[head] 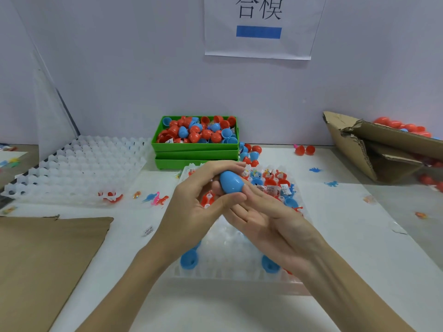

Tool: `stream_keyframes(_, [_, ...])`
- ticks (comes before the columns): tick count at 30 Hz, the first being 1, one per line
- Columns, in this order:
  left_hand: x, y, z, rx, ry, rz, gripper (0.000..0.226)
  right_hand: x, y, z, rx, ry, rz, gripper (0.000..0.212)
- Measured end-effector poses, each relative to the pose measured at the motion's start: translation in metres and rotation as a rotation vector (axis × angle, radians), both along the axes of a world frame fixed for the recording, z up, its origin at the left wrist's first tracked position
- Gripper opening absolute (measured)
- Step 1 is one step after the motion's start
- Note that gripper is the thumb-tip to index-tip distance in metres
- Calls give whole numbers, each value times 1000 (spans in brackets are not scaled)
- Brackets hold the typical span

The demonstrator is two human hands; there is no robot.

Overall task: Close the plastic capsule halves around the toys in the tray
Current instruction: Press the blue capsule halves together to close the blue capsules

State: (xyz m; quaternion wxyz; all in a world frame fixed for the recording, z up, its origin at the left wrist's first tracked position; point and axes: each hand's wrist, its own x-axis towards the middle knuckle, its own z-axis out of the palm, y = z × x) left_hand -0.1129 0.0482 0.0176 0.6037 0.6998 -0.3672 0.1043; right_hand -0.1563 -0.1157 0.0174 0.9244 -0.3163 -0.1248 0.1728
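At centre frame, your left hand (203,192) and right hand (259,212) together grip a blue capsule (231,182), fingers curled round it, above the tray (230,267), which your forearms partly hide. The tray's far cells hold red and blue halves with toys (271,182); two blue halves (189,258) sit in its near row. Behind stands a green bin (196,146) heaped with capsule halves; a spare white tray (79,168) lies at left, cardboard (40,259) at lower left, a torn carton (374,149) at right. Small dinosaurs (316,169) dot the table (359,236). The wall sign (260,25) reads "合模".
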Motion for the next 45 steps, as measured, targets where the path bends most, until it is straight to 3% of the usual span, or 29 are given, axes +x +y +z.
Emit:
stream_keyframes(5, [-5, -3, 3, -36, -36, -10, 31, 1, 3, -4, 46, -36, 0, 45])
stream_keyframes(13, [-6, -4, 0, -48, -48, -12, 31, 0, 9, -8, -60, -70, -121, 31])
stream_keyframes(19, [-5, -3, 1, -76, -31, -60, 31, -1, 7, -6, -115, -109, -171, 39])
stream_keyframes(22, [0, 0, 1, -26, 45, -133, 33, -2, 4, -2, -544, -272, -503, 36])
stream_keyframes(26, [4, 1, -1, 2, 126, -130, 38, 0, -6, -2, -1147, -730, -1002, 45])
stream_keyframes(30, [6, -1, -6, -91, 388, -128, 33, 4, -7, -10, -1414, -907, -1129, 51])
stream_keyframes(34, [8, -1, -5, -195, 532, -173, 38, 4, -6, -13, -1457, -952, -1157, 51])
stream_keyframes(39, [5, -7, -7, -330, 641, -307, 41, 2, 1, -15, -1372, -930, -1011, 50])
stream_keyframes(45, [4, -15, -14, -467, 637, -328, 24, 4, 0, -16, -1339, -958, -1037, 46])
